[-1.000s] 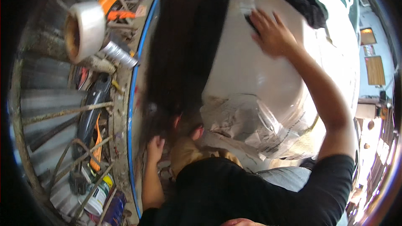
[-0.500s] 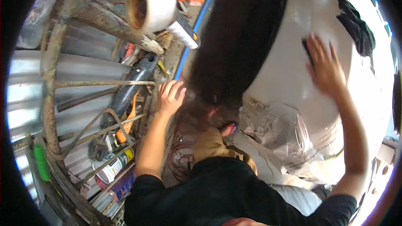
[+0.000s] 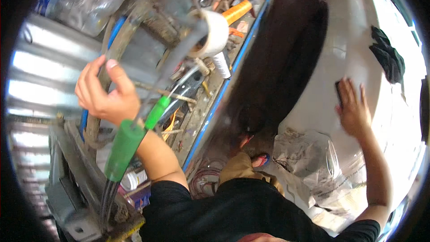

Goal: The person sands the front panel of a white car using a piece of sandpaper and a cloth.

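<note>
The right hand point(image 3: 354, 112) holds a dark pad point(image 3: 338, 93) beneath its extended fingers, flat against the pale body panel point(image 3: 309, 87); the step in hand looks like rubbing that surface, and the next move seems to call for even pressure with the pad kept flat. The left hand point(image 3: 107, 92) is raised, loosely spread, apparently holding nothing, just beyond a green handle point(image 3: 123, 148). Past its fingertips lies a clear plastic bottle point(image 3: 87, 6), contents unclear; below its wrist sits a partly hidden white tub point(image 3: 132, 180), its inside not visible.
</note>
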The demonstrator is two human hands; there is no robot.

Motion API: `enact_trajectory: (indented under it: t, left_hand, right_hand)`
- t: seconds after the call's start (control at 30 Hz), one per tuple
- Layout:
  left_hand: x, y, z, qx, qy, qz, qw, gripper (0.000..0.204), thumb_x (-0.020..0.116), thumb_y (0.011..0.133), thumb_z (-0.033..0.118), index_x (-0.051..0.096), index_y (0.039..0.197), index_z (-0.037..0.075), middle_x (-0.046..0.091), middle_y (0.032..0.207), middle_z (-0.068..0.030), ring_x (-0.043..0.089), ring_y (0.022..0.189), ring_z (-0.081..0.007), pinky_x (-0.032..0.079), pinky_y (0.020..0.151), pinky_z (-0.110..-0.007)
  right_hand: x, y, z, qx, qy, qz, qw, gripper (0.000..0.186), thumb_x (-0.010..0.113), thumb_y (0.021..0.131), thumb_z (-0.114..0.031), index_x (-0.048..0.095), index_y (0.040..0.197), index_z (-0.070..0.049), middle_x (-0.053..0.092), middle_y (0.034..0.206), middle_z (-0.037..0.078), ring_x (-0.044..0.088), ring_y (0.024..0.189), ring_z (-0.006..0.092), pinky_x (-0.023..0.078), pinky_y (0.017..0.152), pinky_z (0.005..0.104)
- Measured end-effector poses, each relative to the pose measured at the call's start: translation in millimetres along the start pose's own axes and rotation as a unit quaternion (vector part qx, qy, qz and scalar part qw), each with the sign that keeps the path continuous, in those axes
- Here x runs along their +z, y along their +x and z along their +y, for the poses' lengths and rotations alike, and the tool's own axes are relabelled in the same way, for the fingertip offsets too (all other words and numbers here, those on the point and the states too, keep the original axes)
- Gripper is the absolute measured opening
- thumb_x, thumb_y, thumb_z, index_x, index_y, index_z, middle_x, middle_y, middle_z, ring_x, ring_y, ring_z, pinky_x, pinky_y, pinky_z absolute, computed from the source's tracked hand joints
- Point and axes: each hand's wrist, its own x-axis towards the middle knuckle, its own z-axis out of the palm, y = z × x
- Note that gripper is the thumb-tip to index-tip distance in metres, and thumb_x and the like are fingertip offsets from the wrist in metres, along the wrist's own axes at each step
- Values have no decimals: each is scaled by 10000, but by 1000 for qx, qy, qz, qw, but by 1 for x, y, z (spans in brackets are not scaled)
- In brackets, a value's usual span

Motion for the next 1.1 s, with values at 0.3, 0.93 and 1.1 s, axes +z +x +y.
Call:
enact_trajectory:
  t: [0.3,0.93,1.1]
  left_hand:
    - [22,15,-49,-216,61,-168,960,387,705,968,504,802,970,129,765,873,-108,689,779,-303,530,761,-401]
    - [7,-35,15,75,-103,61,990,184,714,968,125,706,990,-58,704,997,-174,683,907,-311,566,817,-418]
    - [15,-115,122,64,-356,-106,926,189,670,924,130,694,1041,-16,652,1106,-165,620,1019,-351,518,926,-495]
  right_hand:
    - [-21,154,80,127,-60,97,985,659,287,1109,-442,269,1632,-43,213,1728,125,188,1597,292,95,1290,562]
    - [12,54,27,-16,-36,100,994,698,385,1088,-464,274,1634,-44,212,1727,127,132,1612,267,78,1308,515]
    - [1,23,27,-95,-43,40,994,645,330,1096,-469,318,1631,-109,263,1718,60,213,1594,239,113,1297,558]
